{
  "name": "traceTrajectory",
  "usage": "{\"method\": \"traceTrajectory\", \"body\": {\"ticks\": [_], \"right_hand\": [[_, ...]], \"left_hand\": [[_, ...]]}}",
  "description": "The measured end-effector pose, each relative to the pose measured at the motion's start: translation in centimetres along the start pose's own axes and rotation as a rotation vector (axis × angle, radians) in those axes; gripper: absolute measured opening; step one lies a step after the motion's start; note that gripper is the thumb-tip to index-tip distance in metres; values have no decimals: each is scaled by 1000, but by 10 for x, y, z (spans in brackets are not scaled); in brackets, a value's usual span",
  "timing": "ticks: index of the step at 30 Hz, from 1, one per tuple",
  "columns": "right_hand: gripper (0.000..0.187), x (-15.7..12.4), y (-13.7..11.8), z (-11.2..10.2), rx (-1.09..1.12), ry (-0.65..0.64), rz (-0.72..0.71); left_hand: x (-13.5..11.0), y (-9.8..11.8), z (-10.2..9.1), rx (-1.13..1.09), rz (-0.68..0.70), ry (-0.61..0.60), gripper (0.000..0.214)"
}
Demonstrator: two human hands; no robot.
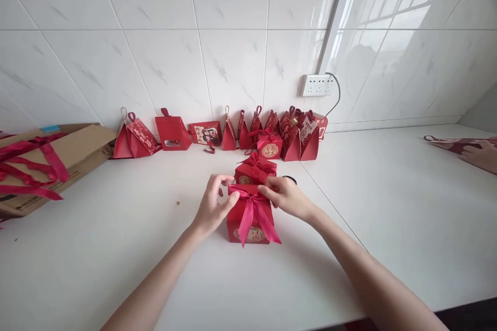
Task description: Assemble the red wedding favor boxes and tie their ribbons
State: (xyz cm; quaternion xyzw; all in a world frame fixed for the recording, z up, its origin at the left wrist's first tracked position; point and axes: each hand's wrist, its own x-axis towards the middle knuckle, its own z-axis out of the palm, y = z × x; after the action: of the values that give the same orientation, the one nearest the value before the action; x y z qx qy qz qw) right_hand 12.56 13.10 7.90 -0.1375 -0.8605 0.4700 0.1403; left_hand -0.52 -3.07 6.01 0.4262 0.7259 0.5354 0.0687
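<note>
A red gift box (235, 230) with a gold emblem stands upright on the counter in front of me. A crimson ribbon bow (252, 212) is tied at its top, its two tails hanging down the front face. My left hand (216, 204) is closed at the bow's left loop, the thumb on the ribbon and the fingers curled beside the box. On the other side my right hand (285, 195) pinches the right loop between thumb and fingers; its fingertips are partly hidden. Directly behind stands a second red box (256, 168) with a similar bow, partly covered.
Along the tiled wall stand several red gift bags (173, 133) and boxes. A cardboard box (85, 150) draped with red ribbons lies at the left. Another person's hand (481, 155) touches a flat red piece (446, 143) at the far right. A power strip (316, 85) is on the wall.
</note>
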Motion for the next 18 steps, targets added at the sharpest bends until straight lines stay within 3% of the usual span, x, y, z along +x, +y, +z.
{"method": "traceTrajectory", "body": {"ticks": [4, 8, 18], "right_hand": [[50, -9, 11, 12, 395, -15, 13], [50, -14, 6, 7, 517, -114, 42], [44, -12, 16, 7, 658, -140, 60]], "left_hand": [[-16, 10, 4, -60, -156, -10, 27], [-21, 19, 3, -117, -274, -24, 31], [-15, 14, -3, -173, -217, -68, 40]]}}
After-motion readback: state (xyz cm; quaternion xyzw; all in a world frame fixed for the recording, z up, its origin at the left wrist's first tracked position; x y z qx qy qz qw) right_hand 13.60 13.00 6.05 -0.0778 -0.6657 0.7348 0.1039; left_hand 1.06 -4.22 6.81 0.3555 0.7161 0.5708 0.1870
